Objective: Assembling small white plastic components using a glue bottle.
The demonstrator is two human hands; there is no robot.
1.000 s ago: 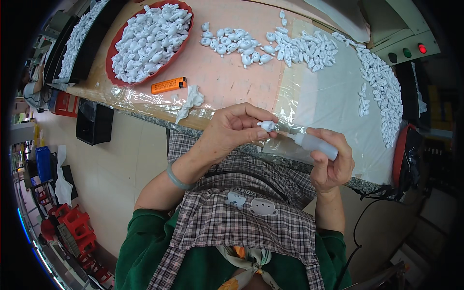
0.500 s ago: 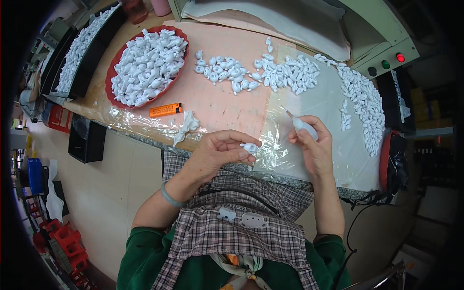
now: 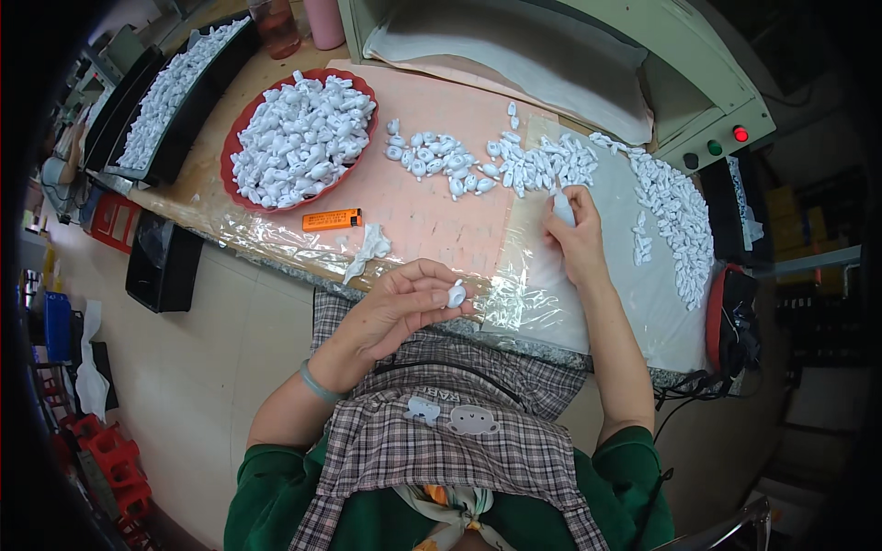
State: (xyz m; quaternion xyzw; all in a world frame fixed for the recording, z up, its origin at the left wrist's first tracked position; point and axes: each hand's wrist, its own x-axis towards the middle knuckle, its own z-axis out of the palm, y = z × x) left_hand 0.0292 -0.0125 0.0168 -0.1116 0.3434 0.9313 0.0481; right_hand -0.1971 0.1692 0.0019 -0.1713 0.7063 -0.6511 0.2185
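We hold our left hand [image 3: 395, 308] just off the near edge of the tabletop [image 3: 432, 211], over our lap, its fingers [image 3: 432, 296] pinched together on a small white plastic piece [image 3: 457, 295] that sits at the fingertips. Our right hand [image 3: 577, 241] reaches onto the tabletop and rests on the clear plastic sheet [image 3: 542, 294], fingers closed around a white piece [image 3: 563, 208] beside the row of white pieces [image 3: 514, 165] strung across the middle. Toward the left edge stands a red tray [image 3: 241, 147] heaped with the same pieces, and an orange lighter [image 3: 332, 219] lies near the front edge. Bare pink surface lies open between the lighter and our right hand. More pieces trail along the right edge.
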